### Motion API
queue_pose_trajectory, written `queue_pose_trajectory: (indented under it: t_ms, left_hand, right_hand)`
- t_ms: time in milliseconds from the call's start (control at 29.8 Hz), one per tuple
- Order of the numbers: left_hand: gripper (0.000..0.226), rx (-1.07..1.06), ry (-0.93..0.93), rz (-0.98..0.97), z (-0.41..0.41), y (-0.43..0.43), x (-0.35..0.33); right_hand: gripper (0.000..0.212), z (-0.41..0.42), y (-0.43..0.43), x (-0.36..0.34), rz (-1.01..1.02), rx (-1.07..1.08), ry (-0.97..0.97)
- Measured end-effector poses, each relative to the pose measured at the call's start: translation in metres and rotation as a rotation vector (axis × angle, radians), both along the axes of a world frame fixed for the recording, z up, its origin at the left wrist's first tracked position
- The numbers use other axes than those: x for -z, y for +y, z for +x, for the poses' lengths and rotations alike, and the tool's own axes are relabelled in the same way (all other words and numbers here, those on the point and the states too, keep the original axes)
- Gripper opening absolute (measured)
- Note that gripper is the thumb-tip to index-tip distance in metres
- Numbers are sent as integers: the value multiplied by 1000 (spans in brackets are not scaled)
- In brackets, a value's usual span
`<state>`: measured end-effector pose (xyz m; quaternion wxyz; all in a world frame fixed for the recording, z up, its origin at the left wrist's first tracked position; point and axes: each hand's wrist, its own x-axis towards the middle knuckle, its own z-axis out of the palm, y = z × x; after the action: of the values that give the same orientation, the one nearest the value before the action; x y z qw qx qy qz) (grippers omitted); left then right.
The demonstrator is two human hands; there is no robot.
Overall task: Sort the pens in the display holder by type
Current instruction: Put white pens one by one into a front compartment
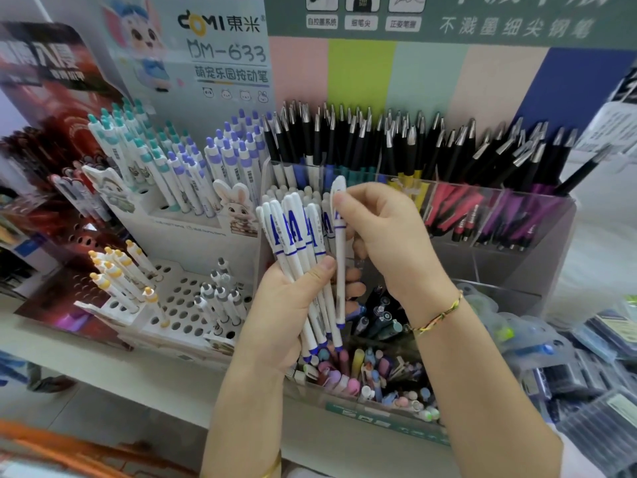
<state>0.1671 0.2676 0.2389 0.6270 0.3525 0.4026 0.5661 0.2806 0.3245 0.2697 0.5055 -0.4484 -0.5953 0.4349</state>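
Left hand (286, 305) clenched round a fanned bundle of white pens (293, 236) above the display holder (537, 260), right hand (386, 236) pinching 1 more pen (340, 270) by its cap beside it: likely risk is the cap pulling off or a loose pen sliding into the mixed front bin (358, 415).

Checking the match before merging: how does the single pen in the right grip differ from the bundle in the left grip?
The single pen is one, pinched near its cap by the right grip; the bundle is several, held round the barrels by the left grip. The single pen stands nearly upright; the bundle leans left and fans out. Both are white with blue markings, caps up.
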Motion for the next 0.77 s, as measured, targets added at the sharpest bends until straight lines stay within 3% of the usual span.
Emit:
queue_pose_trajectory:
  t_ms: [201, 336, 503, 772]
  left_hand:
    - [12, -98, -30, -28, -1, 0, -1]
    - [9, -171, 95, -16, -3, 3, 7]
    - [4, -201, 144, -5, -4, 3, 8]
    - [11, -160, 154, 12, -5, 1, 7]
  right_hand:
    - [9, 5, 0, -12, 412, 356, 53]
    - [5, 2, -2, -13, 559, 466, -21]
    - [10, 0, 4, 1, 556, 443, -184]
    - [24, -9, 9, 35, 448, 416, -753]
